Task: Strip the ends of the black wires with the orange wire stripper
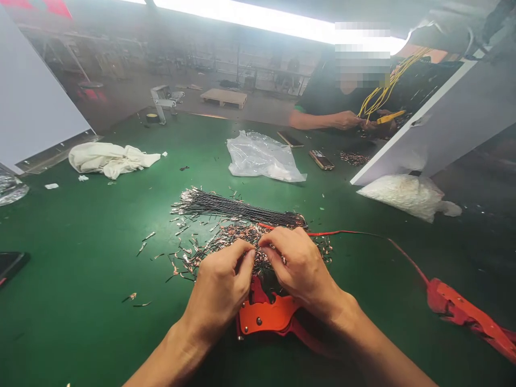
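My left hand [223, 279] and my right hand [296, 260] meet over a pile of short wire scraps [237, 232] with copper ends. Both are closed, thumb against fingers; what lies between the fingertips is too small to make out. Just beyond the pile is a bundle of black wires [237, 207] with metal terminals at its left end. Beneath my hands lies an orange-red wire stripper [266, 317], partly covered by them. A red strip [338, 232] runs from behind my right hand to a red-handled tool [463, 309] on the right.
On the green table [100, 231] lie a white cloth [110, 158], a clear plastic bag [262, 156], phones [321, 159] and a bag of white pieces [407, 193]. Across the table a person [322, 107] handles yellow wires [387, 80]. A white panel [419, 118] stands at right.
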The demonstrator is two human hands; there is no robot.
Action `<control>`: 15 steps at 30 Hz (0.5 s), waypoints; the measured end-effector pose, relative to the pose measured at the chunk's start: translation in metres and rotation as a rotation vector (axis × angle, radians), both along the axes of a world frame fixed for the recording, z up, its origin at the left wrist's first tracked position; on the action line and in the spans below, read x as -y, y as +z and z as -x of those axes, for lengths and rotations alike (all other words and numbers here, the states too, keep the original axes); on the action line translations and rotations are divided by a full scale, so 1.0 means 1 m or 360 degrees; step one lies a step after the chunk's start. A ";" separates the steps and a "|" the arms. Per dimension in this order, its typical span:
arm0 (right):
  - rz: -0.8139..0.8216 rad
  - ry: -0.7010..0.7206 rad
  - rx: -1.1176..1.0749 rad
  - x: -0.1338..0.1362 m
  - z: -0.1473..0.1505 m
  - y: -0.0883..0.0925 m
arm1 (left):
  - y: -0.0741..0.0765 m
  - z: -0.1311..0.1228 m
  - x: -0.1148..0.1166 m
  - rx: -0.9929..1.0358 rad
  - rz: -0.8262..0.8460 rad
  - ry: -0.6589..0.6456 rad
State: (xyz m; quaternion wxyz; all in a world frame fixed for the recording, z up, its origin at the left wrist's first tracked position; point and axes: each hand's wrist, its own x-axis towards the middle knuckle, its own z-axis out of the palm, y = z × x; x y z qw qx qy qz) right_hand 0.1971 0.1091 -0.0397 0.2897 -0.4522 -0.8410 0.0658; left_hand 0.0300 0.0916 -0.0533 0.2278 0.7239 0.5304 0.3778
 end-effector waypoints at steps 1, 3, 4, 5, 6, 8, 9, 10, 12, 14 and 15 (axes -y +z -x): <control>0.0010 -0.0007 -0.0004 0.000 -0.001 0.001 | 0.001 0.000 0.000 -0.0010 0.0008 0.0032; 0.0052 -0.0046 0.0012 0.001 -0.004 0.005 | 0.004 0.000 0.000 -0.0016 -0.0017 0.0110; 0.0087 -0.0072 0.0043 0.001 -0.006 0.007 | 0.005 0.000 0.000 -0.0012 -0.0049 0.0144; 0.0135 -0.0094 0.0095 0.002 -0.008 0.010 | 0.006 0.001 0.000 -0.0008 -0.0086 0.0175; 0.0191 -0.0107 0.0170 0.003 -0.011 0.014 | 0.006 0.001 -0.001 -0.0005 -0.0119 0.0198; 0.0302 -0.0090 0.0368 0.010 -0.017 0.021 | 0.007 0.004 -0.001 -0.0008 -0.0146 0.0233; 0.0343 -0.0066 0.0473 0.016 -0.021 0.025 | 0.007 0.005 -0.002 -0.0012 -0.0144 0.0246; 0.0373 -0.0040 0.0561 0.024 -0.025 0.028 | 0.007 0.006 -0.002 -0.0014 -0.0144 0.0264; 0.0405 0.0057 0.0644 0.043 -0.034 0.031 | 0.008 0.008 -0.002 -0.0009 -0.0160 0.0300; 0.0476 0.0232 0.0721 0.061 -0.044 0.028 | 0.010 0.009 -0.001 -0.0002 -0.0196 0.0325; 0.0452 0.0279 0.0750 0.068 -0.048 0.025 | 0.011 0.009 -0.001 0.0005 -0.0217 0.0331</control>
